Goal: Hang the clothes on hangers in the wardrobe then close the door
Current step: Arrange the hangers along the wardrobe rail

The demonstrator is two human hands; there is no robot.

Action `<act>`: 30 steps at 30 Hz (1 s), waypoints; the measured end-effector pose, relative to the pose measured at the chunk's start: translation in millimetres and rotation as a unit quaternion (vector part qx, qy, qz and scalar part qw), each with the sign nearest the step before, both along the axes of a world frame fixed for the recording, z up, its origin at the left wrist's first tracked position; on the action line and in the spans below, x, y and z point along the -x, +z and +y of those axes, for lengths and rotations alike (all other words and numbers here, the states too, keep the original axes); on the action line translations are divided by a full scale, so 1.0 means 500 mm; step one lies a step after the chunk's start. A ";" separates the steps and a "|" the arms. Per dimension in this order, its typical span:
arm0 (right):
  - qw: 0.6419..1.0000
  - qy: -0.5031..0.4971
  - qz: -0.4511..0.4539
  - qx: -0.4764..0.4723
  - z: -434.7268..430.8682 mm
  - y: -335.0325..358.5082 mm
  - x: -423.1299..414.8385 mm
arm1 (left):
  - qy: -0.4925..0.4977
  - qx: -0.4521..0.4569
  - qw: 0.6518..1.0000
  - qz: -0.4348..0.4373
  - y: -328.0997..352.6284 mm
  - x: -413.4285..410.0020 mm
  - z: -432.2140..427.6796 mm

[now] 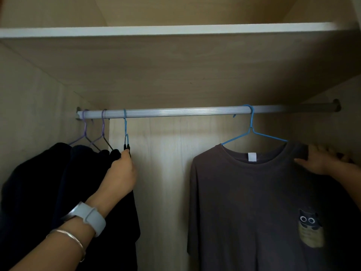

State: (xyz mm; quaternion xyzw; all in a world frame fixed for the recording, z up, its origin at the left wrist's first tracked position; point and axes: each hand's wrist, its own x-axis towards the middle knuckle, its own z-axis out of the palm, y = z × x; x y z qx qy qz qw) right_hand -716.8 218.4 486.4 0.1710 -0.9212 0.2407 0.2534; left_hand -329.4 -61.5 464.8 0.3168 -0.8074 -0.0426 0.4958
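A silver rail [175, 112] runs across the open wardrobe. On its right part a blue wire hanger [252, 132] carries a brown T-shirt [254, 202] with an owl print. My right hand [320, 162] holds the shirt's right shoulder, fingers curled over the cloth. At the left end several dark garments [48, 182] hang on purple hangers [93, 133] and another blue hanger [126, 132]. My left hand [121, 173], with a watch and a bangle on the wrist, grips the dark cloth at the base of that blue hanger.
A white-edged shelf [166, 31] lies above the rail. The wardrobe's left wall [35, 104] and back panel [166, 163] enclose the space. A stretch of bare rail separates the two groups of clothes. No door is in view.
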 end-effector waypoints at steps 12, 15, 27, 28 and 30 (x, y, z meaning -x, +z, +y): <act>0.974 0.210 0.091 -0.002 -0.063 -0.022 -0.207 | 0.005 -0.020 0.999 0.044 -0.007 0.000 0.009; 0.964 0.243 0.100 0.044 -0.128 -0.029 -0.301 | 0.015 -0.009 0.999 0.045 -0.006 -0.012 0.007; 0.937 0.332 0.075 0.077 -0.361 0.014 -0.594 | -0.012 -0.023 1.000 0.000 0.001 -0.049 -0.035; 0.937 0.332 0.074 0.077 -0.372 0.014 -0.609 | -0.017 -0.023 1.000 -0.001 0.002 -0.051 -0.039; 0.939 0.328 0.072 0.071 -0.390 0.012 -0.633 | -0.022 -0.026 0.999 -0.002 0.003 -0.058 -0.047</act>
